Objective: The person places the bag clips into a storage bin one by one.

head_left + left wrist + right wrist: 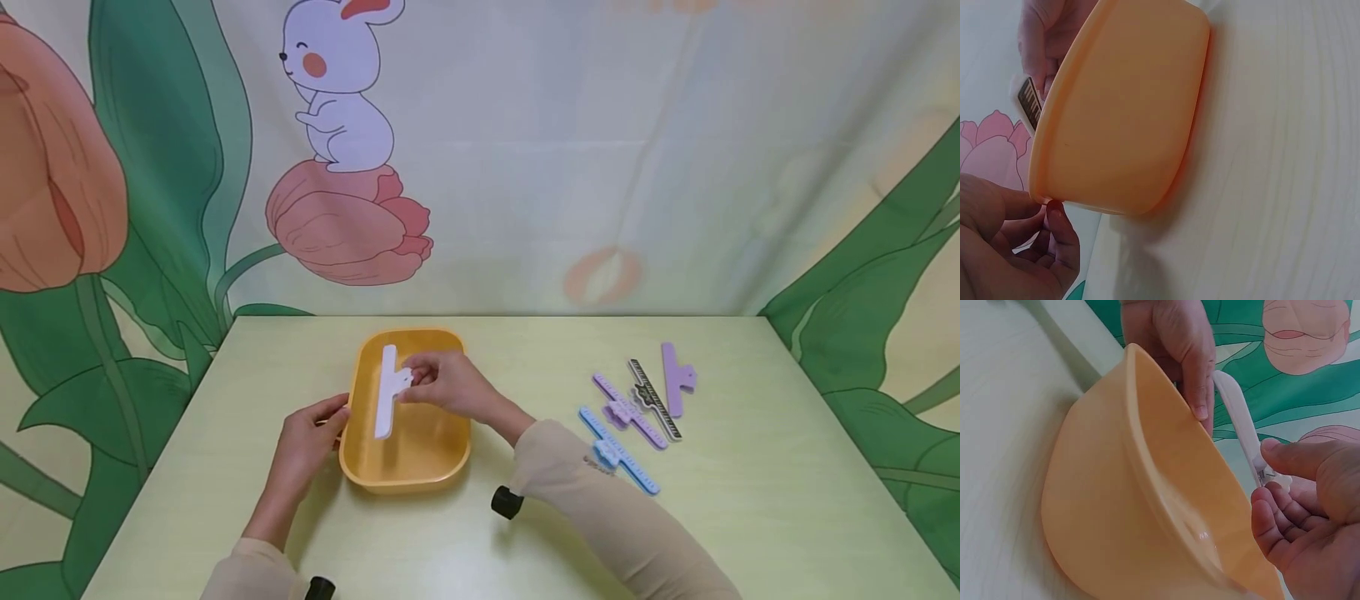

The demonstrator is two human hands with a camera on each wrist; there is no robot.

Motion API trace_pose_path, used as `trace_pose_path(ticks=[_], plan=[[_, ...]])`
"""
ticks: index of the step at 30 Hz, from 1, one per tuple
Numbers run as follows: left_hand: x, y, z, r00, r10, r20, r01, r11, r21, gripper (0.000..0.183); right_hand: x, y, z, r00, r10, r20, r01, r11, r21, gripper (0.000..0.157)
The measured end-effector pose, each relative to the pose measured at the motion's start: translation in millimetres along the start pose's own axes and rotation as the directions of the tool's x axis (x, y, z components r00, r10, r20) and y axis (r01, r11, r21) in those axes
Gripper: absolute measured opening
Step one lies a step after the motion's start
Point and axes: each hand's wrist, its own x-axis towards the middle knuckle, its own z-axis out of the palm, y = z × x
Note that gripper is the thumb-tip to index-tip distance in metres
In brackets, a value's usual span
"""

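A yellow-orange plastic basin stands on the table, left of its middle. My left hand pinches the basin's left rim between thumb and fingers, as the left wrist view shows at the rim's corner. My right hand holds a white ruler clip by its handle, over the basin's inside. The clip's long bar points away from me. In the right wrist view the white bar rises above the rim, its handle between thumb and fingertips. Dark stripes show on the clip's face in the left wrist view.
Right of the basin lie several more ruler clips: a blue one, a patterned purple one, a black one and a plain purple one. A printed curtain hangs behind the table's far edge.
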Motion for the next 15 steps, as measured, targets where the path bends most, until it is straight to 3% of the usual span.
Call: trace_pose_path(ticks=[8, 15], plan=[[-0.2, 2.8, 0.0, 1.000, 0.000, -0.004, 0.000, 1.000, 0.011, 0.041, 7, -3, 7.6, 0.999, 0.005, 0.043, 0.001, 0.990, -0.140, 0.032], [-2.2, 4.4, 0.3, 1.000, -0.008, -0.001, 0.008, 1.000, 0.019, 0.040, 9, -5, 13.2, 0.997, 0.057, 0.053, -0.043, 0.971, -0.233, 0.024]])
